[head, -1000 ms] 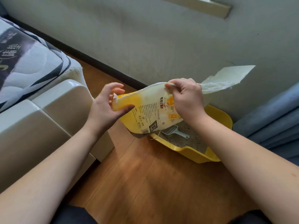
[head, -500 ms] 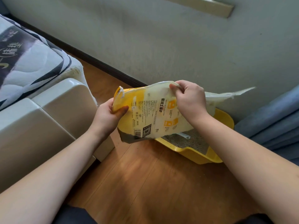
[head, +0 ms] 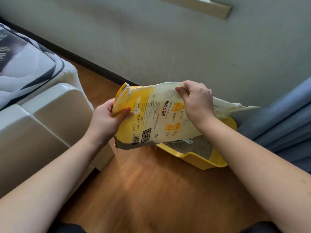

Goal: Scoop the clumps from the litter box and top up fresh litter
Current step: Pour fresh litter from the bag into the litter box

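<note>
Beneath both hands, a brown wood-plank floor [head: 151, 185] is spreading toward a grey wall, with a white padded bed frame [head: 42, 125] lying off beyond the left hand. Just below and behind the right hand [head: 196, 102], a yellow plastic litter box [head: 198, 158] is sitting on the floor holding grey litter, a pale plastic scoop [head: 186, 141] resting in it. Between the hands, a yellow-and-white plastic bag of cat litter [head: 151, 118] is hanging sideways over the box's near end. The right hand is pinching the bag's upper edge, fingers curled round the film, while the torn white flap [head: 232, 109] is drooping past its far side. The left hand [head: 107, 120] is gripping the bag's yellow end, thumb pressing its face. Compared with a second ago, the left hand is sitting lower on the bag with a firmer hold, and the flap is sagging instead of standing up. That suggests the bag is now open and the pour is about to begin.
</note>
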